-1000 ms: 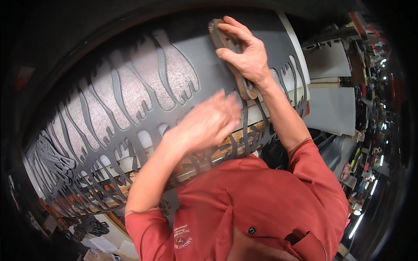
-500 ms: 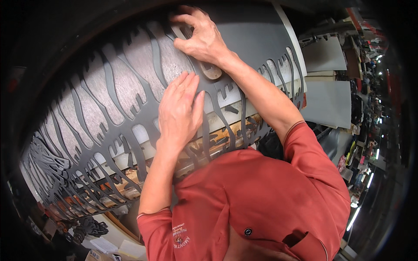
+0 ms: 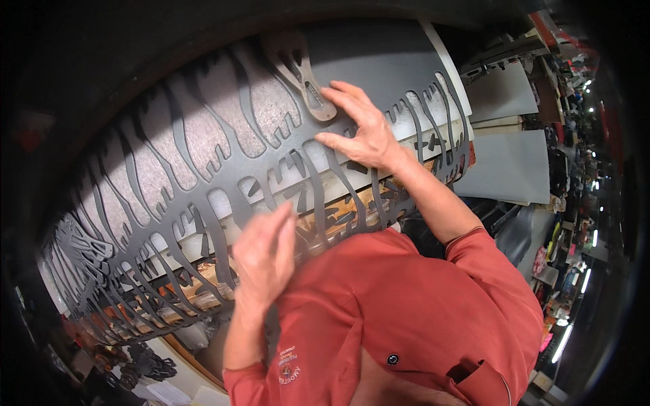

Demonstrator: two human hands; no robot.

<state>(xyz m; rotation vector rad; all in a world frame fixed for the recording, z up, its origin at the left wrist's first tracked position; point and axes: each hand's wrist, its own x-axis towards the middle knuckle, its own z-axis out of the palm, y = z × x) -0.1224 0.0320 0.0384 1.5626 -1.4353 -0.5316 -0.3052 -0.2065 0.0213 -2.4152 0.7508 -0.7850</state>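
The right hand (image 3: 363,132) has a released grip: its thumb and fingers are spread apart, the fingertips close beside the near end of a tan, shoe-sole-shaped cutting die (image 3: 302,76) with dark cut-outs and a slot. Whether the fingertips touch the die cannot be told. The left hand (image 3: 264,254), blurred, is raised in front of the torso with its fingers pointing away from the body; the state of its grip cannot be told.

The die lies flat on a smooth, dark grey sheet (image 3: 379,57), between the uncut area to its right and a row of sole-shaped gaps to its left. Thin, wavy strips of the sheet separate these gaps, through which a pale, scuffed table (image 3: 274,111) shows. Farther left, the strips crowd into a tangled bunch (image 3: 88,250).

Along the near side, the strips hang over a worn, orange-brown wooden ledge (image 3: 369,198) scattered with small dark offcuts (image 3: 340,220). At right, beyond the table, is a flat, light grey panel (image 3: 508,166). At lower left lies a heap of dark pieces (image 3: 149,363), with white papers (image 3: 166,392) nearby.
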